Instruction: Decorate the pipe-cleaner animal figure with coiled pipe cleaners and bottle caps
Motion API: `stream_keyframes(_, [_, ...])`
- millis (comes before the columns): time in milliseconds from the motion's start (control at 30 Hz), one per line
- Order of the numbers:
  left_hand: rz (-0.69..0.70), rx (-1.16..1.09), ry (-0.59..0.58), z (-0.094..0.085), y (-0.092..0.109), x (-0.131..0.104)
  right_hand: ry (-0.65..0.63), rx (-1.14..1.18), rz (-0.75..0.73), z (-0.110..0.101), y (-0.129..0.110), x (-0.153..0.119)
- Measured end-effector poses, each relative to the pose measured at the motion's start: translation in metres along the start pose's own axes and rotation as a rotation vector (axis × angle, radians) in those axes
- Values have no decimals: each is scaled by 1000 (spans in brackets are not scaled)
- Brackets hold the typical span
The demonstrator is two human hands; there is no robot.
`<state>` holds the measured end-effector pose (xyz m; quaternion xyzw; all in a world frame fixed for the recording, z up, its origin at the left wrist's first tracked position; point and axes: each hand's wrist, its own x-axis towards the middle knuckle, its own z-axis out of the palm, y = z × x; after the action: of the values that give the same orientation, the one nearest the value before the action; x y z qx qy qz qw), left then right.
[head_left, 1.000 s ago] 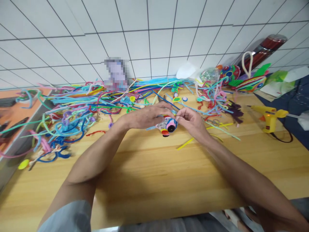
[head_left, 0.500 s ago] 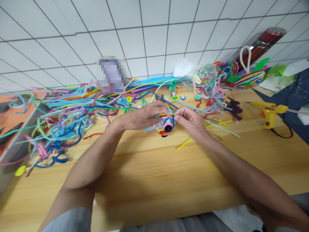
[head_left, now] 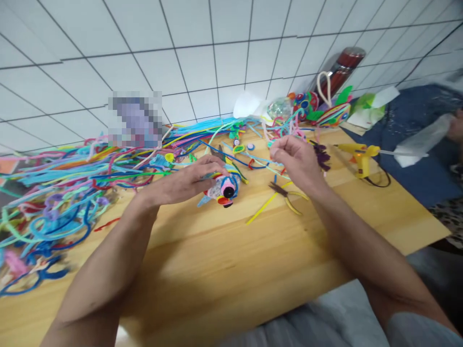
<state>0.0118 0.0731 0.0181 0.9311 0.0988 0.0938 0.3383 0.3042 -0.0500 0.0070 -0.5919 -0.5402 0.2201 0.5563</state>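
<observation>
My left hand (head_left: 188,180) is closed over a small craft figure (head_left: 221,188) near the table's middle. The figure looks like clear plastic wrapped in blue and yellow pipe cleaners, with pink and red bottle caps and black discs on its front. My right hand (head_left: 298,159) is raised to the right of it, apart from it, fingertips pinched together. Whatever may be between those fingertips is too small to make out. Below the right hand lie pliers (head_left: 287,195) with yellow handles and a yellow pipe cleaner (head_left: 264,207).
Heaped pipe cleaners (head_left: 72,188) cover the left and back of the wooden table (head_left: 217,270). A yellow glue gun (head_left: 361,156) stands right, its cord trailing. Behind are fish-like crafts (head_left: 331,114) and a dark red flask (head_left: 342,72). Another person's hand (head_left: 456,126) shows at the right edge.
My right hand has drawn away from the figure to the right, uncovering the pliers. My left hand keeps hold of the figure. The view has swung right.
</observation>
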Motion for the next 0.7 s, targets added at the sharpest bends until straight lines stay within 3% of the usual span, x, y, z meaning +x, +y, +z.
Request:
stream_keyframes(167, [-8,-7,-7,-1,-3,-1,156,-168,8,-72,15,-16])
stream_keyframes(267, [-11,-6,2,-1,-4,-1,175,-144,102,-98,35,-42])
stream_keyframes(433, [-38,-6,22,-3,-1,2,164,51,237,-107,52,-73])
stream_keyframes(600, [-85,-2,48,-3,-4,-4,144,192,293,-100,48,-82])
stream_keyframes(700, [-112,13,56,1,-5,-10,151,163,329,-108,51,-83])
